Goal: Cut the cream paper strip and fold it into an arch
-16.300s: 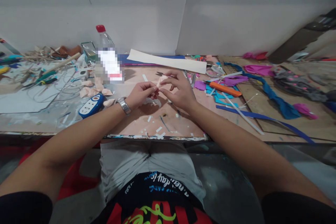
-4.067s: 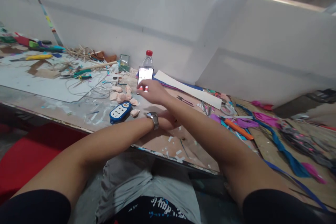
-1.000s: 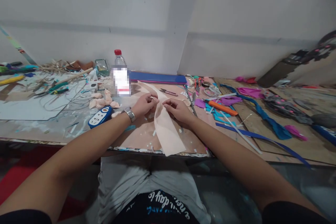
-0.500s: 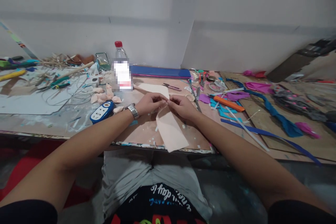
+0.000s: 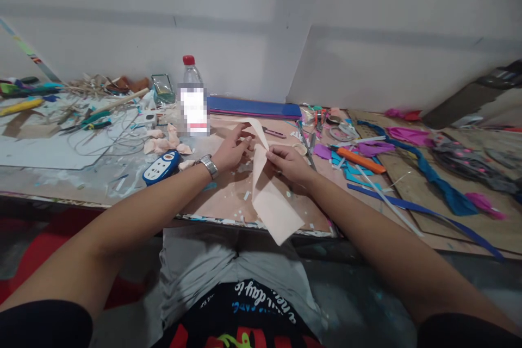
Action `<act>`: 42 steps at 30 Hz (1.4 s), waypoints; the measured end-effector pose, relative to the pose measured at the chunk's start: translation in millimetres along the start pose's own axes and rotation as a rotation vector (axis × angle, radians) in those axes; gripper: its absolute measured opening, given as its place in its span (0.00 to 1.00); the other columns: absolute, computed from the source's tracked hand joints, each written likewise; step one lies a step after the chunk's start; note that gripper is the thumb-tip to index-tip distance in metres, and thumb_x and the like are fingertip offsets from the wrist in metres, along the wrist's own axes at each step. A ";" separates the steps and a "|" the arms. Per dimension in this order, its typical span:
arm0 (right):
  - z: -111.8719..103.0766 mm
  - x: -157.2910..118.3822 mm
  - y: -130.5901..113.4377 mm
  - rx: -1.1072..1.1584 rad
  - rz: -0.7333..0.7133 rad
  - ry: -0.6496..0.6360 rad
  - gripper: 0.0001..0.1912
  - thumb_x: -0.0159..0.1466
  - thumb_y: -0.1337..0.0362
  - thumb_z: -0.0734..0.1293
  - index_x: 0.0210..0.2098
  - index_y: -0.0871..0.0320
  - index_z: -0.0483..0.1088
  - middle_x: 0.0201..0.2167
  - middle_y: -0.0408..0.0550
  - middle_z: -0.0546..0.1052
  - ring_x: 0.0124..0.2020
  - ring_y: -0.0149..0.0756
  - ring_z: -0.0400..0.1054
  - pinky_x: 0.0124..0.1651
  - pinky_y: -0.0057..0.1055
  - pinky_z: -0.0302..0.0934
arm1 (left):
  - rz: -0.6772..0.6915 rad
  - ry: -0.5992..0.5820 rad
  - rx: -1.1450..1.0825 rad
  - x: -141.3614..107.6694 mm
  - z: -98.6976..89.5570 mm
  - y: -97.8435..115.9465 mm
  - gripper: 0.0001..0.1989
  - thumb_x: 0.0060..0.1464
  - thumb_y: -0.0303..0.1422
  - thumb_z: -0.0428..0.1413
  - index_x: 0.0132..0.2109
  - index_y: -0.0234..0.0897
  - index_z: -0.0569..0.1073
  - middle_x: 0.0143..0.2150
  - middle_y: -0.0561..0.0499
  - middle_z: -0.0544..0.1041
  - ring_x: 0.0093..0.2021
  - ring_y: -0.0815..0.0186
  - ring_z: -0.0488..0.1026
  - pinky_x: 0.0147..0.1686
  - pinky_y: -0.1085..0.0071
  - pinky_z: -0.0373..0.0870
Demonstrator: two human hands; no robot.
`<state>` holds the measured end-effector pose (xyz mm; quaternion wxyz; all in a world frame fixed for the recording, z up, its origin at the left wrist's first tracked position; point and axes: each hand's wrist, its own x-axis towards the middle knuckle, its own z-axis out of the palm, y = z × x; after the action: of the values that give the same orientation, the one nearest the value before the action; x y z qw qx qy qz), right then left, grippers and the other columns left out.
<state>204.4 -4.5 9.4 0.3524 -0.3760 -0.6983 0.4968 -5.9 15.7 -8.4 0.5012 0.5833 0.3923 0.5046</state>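
A pale peach paper strip (image 5: 277, 212) is pinched and bent at its middle, its lower end hanging over the table's front edge. My right hand (image 5: 290, 163) grips it at the pinch between thumb and fingers. Just left of the strip, my left hand (image 5: 234, 149) has its fingers spread, with nothing visible in them. The upper part of the strip rises folded beside the left fingertips. Behind it lie small scissors (image 5: 274, 132) with dark reddish handles.
A red-capped bottle (image 5: 191, 73) stands behind my left hand. Nearer are a blue-and-white power socket (image 5: 162, 167) and crumpled peach pieces (image 5: 161, 144). An orange cutter (image 5: 361, 160), blue strips (image 5: 424, 212) and purple scraps lie to the right. Pliers (image 5: 92, 121) lie left.
My left hand has come away from the pinch and moved left, its fingers opening. The paper has turned, its upper part lifting and its lower end swinging right. My right hand keeps its hold.
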 end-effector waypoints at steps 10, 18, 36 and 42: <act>1.7 -0.1 5.8 0.399 0.136 -0.047 0.24 0.55 0.44 0.79 0.29 0.57 0.71 0.26 0.42 0.69 0.28 0.31 0.61 0.31 0.27 0.56 | -0.099 0.068 -0.139 -0.1 1.7 4.8 0.26 0.63 0.37 0.59 0.65 0.47 0.61 0.48 0.48 0.78 0.31 0.70 0.75 0.28 0.75 0.73; -2.9 11.3 11.8 0.233 0.187 0.221 0.18 0.58 0.49 0.76 0.28 0.57 0.72 0.20 0.40 0.69 0.21 0.29 0.58 0.24 0.27 0.49 | -0.019 0.042 -0.166 1.2 -0.8 4.8 0.33 0.52 0.28 0.65 0.63 0.40 0.64 0.57 0.41 0.77 0.40 0.64 0.78 0.38 0.68 0.78; -3.2 6.5 8.6 -0.451 -0.030 0.199 0.10 0.57 0.58 0.73 0.30 0.60 0.76 0.22 0.43 0.74 0.25 0.32 0.62 0.30 0.29 0.53 | 0.132 -0.227 -0.038 -5.9 -0.5 6.0 0.40 0.52 0.40 0.69 0.69 0.50 0.63 0.70 0.39 0.65 0.44 0.62 0.79 0.34 0.69 0.80; -0.2 7.2 8.0 -0.250 -0.135 0.084 0.12 0.59 0.57 0.71 0.39 0.58 0.79 0.37 0.48 0.81 0.36 0.39 0.69 0.37 0.32 0.60 | 0.279 -0.391 0.234 -11.6 1.4 7.8 0.20 0.56 0.43 0.66 0.54 0.40 0.80 0.71 0.38 0.63 0.56 0.54 0.76 0.39 0.68 0.77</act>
<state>202.6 3.6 2.6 0.3644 -0.3898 -0.7630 0.3650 -7.0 2.8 -3.0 0.4224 0.7722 0.2591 0.3978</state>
